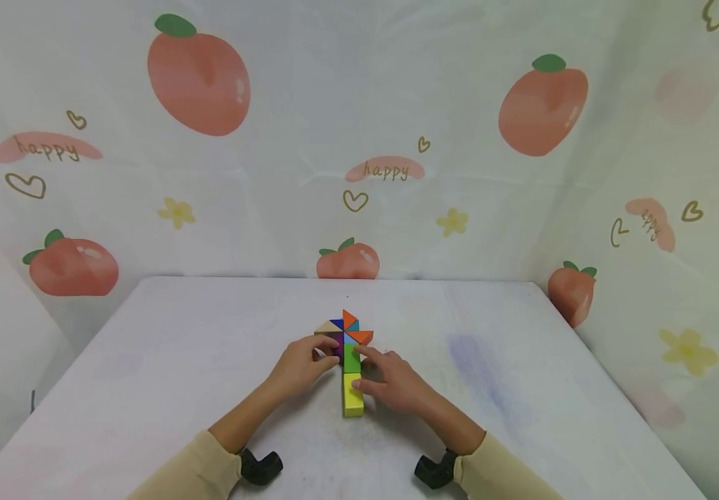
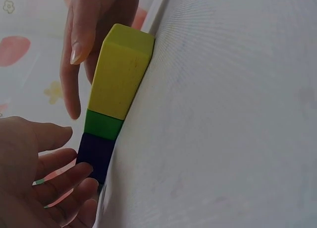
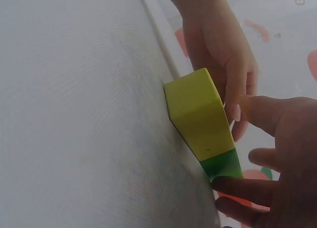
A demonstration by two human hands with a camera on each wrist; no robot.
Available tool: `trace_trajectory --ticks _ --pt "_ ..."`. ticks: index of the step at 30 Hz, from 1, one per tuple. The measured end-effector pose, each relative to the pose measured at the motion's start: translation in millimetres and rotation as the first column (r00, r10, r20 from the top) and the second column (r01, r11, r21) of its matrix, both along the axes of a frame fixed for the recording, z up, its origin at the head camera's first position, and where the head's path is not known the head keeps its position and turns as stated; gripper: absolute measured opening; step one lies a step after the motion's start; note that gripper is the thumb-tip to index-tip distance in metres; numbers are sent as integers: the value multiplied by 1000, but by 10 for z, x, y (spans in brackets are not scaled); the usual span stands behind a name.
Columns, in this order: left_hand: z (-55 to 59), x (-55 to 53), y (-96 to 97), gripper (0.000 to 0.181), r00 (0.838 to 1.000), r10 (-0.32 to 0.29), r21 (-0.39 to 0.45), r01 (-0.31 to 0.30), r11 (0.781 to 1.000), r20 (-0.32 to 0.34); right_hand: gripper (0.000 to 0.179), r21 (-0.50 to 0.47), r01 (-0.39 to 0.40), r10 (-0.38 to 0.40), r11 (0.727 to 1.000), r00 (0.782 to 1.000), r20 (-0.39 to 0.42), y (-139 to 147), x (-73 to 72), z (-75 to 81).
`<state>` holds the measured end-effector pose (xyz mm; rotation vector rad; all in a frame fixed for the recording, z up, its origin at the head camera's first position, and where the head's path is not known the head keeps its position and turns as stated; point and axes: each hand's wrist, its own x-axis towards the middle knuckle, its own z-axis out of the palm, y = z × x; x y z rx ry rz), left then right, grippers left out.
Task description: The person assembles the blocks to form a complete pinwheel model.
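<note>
On the white table a green block (image 1: 351, 359) and a yellow block (image 1: 353, 404) lie end to end, like a stem. Beyond them is a pinwheel of triangular pieces: orange blocks (image 1: 349, 319), a beige block (image 1: 329, 328), a purple block (image 1: 339, 344) and small blue pieces. My left hand (image 1: 299, 366) has its relaxed fingertips at the purple block's side, the fingers spread in the left wrist view. With loosely extended fingers, my right hand (image 1: 399, 382) is at the right side of the stem, its fingertips near the green block (image 3: 223, 167) and its thumb over the yellow block (image 3: 200, 124).
A white curtain (image 1: 296, 139) with printed fruit, hearts and the word "happy" hangs behind the table (image 1: 221, 312). Black wrist mounts (image 1: 262, 468) stick out from both beige sleeves (image 1: 193, 469). A bluish smear marks the tabletop right of the blocks.
</note>
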<state>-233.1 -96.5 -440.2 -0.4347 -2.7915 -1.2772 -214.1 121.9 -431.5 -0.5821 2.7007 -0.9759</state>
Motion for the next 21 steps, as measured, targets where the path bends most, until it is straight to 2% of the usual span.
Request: trace_trajectory --ticks 4,10,21 --pt "1 1 -2 22 1000 -1 -1 1 1000 10 64 20 -21 21 1000 1000 -9 -1 3 13" --pt "24 3 -11 21 1000 -9 2 9 1000 18 64 77 -67 72 995 995 -66 -22 16 30" --pt "20 -5 -31 20 1000 -15 0 15 1000 19 62 111 -72 84 991 991 -106 -30 30 5"
